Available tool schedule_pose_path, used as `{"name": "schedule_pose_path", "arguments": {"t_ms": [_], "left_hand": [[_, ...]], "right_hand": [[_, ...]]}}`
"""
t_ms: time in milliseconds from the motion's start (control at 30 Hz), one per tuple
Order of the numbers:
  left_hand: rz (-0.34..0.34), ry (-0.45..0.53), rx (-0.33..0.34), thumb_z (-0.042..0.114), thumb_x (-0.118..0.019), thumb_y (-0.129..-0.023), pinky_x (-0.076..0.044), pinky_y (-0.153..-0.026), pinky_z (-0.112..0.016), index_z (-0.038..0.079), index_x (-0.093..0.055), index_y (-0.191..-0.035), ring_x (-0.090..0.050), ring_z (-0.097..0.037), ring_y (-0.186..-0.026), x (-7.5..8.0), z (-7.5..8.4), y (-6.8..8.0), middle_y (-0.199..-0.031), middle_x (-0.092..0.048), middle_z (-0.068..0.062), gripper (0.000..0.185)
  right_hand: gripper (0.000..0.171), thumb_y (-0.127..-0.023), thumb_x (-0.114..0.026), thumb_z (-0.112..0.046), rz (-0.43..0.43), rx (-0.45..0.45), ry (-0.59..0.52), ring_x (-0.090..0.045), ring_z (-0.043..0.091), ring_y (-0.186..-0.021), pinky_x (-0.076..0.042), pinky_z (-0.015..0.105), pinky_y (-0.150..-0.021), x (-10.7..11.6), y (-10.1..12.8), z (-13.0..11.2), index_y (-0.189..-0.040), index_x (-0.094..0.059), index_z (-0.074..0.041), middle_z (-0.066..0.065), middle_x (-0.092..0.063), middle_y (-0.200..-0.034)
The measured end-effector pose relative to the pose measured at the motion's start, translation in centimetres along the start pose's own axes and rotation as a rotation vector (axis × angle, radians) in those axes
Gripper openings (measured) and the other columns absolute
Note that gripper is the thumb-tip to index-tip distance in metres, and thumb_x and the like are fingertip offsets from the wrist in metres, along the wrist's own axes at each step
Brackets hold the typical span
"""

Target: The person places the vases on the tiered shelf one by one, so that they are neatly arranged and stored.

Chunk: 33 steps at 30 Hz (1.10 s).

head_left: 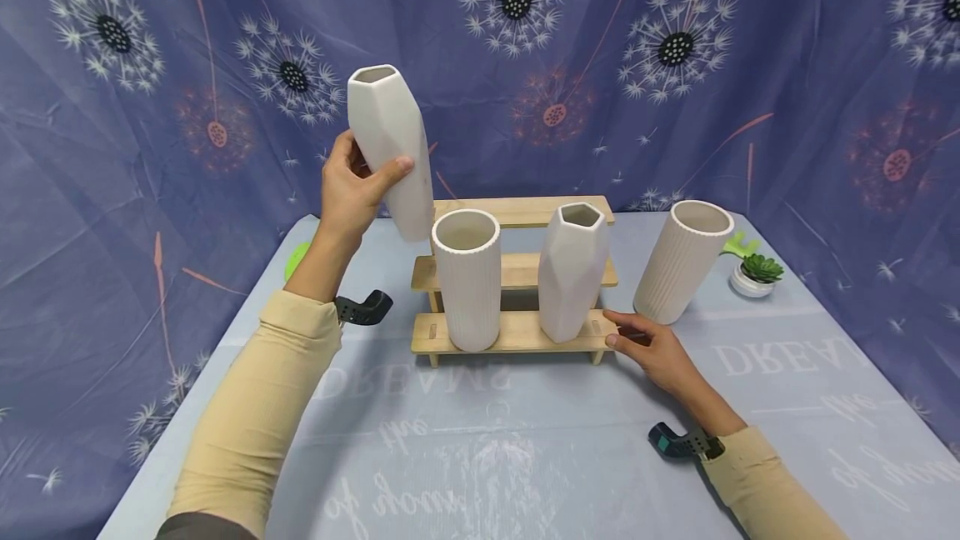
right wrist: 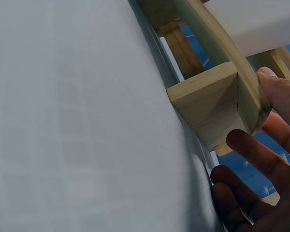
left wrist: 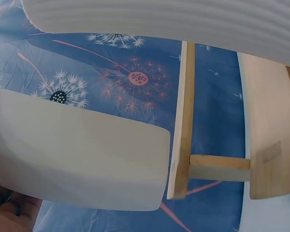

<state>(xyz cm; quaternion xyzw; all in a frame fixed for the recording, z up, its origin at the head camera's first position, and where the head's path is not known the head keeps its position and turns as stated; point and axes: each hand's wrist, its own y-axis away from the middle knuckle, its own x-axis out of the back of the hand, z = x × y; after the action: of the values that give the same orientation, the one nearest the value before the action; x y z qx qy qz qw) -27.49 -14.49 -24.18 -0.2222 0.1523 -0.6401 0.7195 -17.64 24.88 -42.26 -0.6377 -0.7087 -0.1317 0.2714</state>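
Off the table, my left hand grips a white faceted vase by its side, fingers behind and thumb across the front. It hangs tilted at the left end of a three-tier wooden stand; in the left wrist view the vase's base is right beside a shelf edge. My right hand pinches the right end of the lowest shelf between thumb and finger. On that shelf stand a ribbed white vase at left and another faceted vase at right.
A second ribbed vase stands on the table right of the stand. Beyond it are a small potted succulent and a green item. Another green thing shows partly behind my left arm. A patterned blue cloth hangs behind.
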Motion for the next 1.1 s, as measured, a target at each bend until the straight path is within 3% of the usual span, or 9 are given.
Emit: {"name": "schedule_pose_path", "arguments": {"t_ms": [500,1100], "left_hand": [[-0.121,0.008,0.064,0.021,-0.077,-0.078,-0.047,-0.097,-0.040,0.015,-0.041,-0.136,-0.055,-0.021,-0.115,-2.2,0.0,-1.8,-0.131,-0.053,-0.010,0.069],[-0.191,0.020,0.097,0.020,-0.077,-0.078,-0.046,-0.100,-0.040,0.010,-0.036,-0.136,-0.054,-0.022,-0.116,-3.8,-0.9,-3.3,-0.131,-0.052,-0.012,0.071]], "right_hand": [[0.045,-0.089,-0.065,-0.016,0.009,-0.001,0.002,-0.053,-0.010,-0.091,-0.046,0.014,-0.079,0.1,-0.1,0.1,-0.130,-0.055,0.001,0.022,-0.060,-0.123],[0.045,-0.089,-0.065,-0.014,0.008,0.009,-0.002,-0.053,-0.009,-0.092,-0.047,0.015,-0.078,0.1,-0.1,0.4,-0.130,-0.055,0.001,0.022,-0.060,-0.123]]}}
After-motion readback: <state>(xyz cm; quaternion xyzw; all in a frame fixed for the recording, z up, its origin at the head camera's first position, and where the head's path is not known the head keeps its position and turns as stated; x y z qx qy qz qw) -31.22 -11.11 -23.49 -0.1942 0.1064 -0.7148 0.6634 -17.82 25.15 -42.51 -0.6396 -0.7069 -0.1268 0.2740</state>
